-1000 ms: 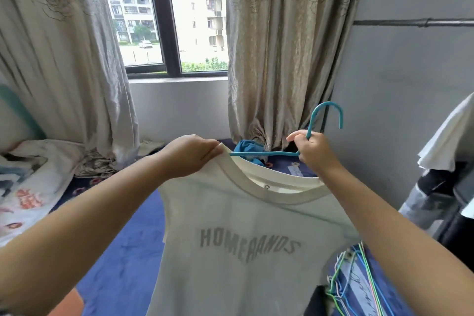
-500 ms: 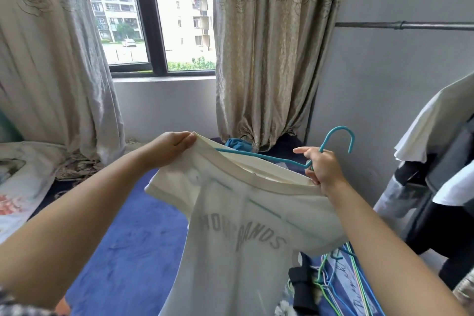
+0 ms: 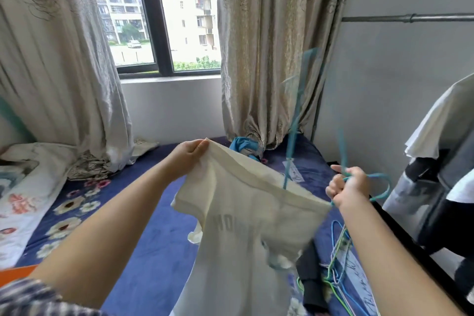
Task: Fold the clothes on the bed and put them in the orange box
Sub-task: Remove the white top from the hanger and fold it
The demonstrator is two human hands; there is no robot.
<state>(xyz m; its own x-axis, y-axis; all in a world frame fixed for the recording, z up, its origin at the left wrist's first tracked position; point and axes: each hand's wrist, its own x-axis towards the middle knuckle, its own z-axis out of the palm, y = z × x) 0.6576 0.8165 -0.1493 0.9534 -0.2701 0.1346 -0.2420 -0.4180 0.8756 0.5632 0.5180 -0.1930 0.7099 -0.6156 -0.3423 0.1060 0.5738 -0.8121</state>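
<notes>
A: Head view, L hand (image 3: 188, 155)?
B: Pinching collar of cream T-shirt (image 3: 246, 215), held up over blue bed (image 3: 143, 246).
A: R hand (image 3: 346, 187)?
B: Fist round teal hanger (image 3: 291, 151), blurred, half out of neck. Orange box (image 3: 15, 273) corner at bottom left.
</notes>
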